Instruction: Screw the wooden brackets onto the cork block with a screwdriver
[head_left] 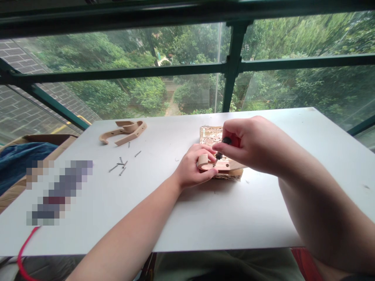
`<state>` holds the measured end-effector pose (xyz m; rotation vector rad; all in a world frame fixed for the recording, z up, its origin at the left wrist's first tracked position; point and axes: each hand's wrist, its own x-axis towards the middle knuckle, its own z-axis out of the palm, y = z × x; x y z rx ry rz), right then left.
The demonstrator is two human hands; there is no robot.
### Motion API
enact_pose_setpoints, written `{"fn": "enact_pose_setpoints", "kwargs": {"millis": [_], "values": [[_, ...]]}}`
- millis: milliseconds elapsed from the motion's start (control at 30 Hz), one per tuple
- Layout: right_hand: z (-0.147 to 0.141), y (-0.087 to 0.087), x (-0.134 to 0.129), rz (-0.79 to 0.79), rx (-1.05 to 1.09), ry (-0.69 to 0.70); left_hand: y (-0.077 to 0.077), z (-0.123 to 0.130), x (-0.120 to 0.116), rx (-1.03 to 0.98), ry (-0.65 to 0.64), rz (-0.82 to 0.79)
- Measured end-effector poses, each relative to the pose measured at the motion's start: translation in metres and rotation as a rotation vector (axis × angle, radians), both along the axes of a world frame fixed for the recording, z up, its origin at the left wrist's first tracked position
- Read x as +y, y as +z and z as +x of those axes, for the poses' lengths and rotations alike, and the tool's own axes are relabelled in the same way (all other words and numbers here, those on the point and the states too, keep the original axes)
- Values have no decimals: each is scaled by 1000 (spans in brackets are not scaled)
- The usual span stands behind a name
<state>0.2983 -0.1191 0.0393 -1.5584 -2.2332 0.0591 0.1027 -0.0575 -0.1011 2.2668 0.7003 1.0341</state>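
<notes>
My right hand [252,142] is closed round the black handle of a screwdriver [219,155], which points down and to the left. The screwdriver's tip meets a hole near the curled end of a pale wooden hook [222,166]. My left hand [191,168] grips that curled end, with the thumb along the near edge and the fingers on the far side. Beneath the hook lies a brown block in shiny clear wrapping [209,134], partly covered by my hands. Whether a screw sits under the tip is too small to tell.
Several loose screws [121,164] lie on the white table [146,218], left of my hands. Beyond them are more curved wooden hooks [136,130]. A blurred-out object [63,191] with a red cord [22,249] is at the left edge, near a cardboard box [52,138] holding blue cloth.
</notes>
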Motion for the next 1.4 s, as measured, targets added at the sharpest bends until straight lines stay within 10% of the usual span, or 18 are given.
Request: {"fn": "enact_pose_setpoints", "kwargs": {"millis": [1400], "values": [[-9,-12,4,125,19,-135,7,-10,5,42,-119,-56]]}}
